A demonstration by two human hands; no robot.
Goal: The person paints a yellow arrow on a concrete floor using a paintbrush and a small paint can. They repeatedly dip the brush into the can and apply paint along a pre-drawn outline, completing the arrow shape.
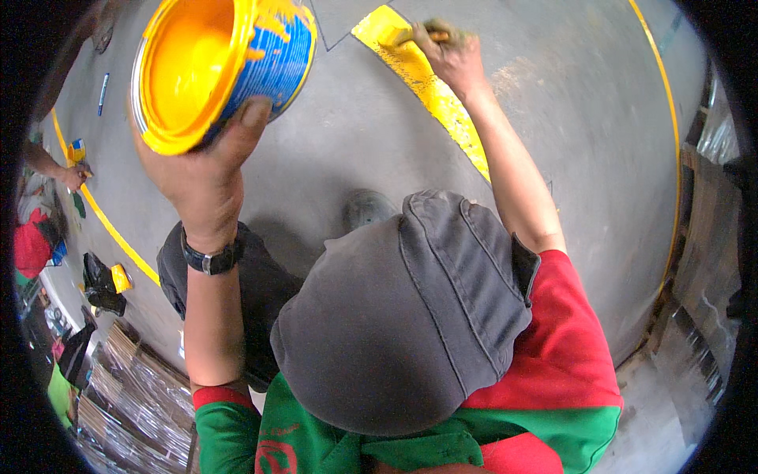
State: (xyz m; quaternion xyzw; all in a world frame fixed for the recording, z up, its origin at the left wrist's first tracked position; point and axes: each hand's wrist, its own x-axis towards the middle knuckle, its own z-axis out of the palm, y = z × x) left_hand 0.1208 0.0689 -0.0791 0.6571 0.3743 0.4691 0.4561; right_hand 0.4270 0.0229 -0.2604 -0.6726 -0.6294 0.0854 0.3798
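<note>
My left hand, wearing a watch, grips a blue paint can from below. The can is tilted, and yellow paint coats its inside and rim, with drips down its side. Farther right, my right hand is closed round a paintbrush. The bristles look covered in yellow and lie at the far end of a wide yellow stripe on the grey floor. Part of the stripe's paint is patchy, and its near end passes behind my right forearm.
Thin yellow lines curve along the floor on both sides. At the left, a co-worker's hand is beside a small paint can. A blue marker lies nearby. Plastic-wrapped stacks stand at lower left. My raised knee is between my arms.
</note>
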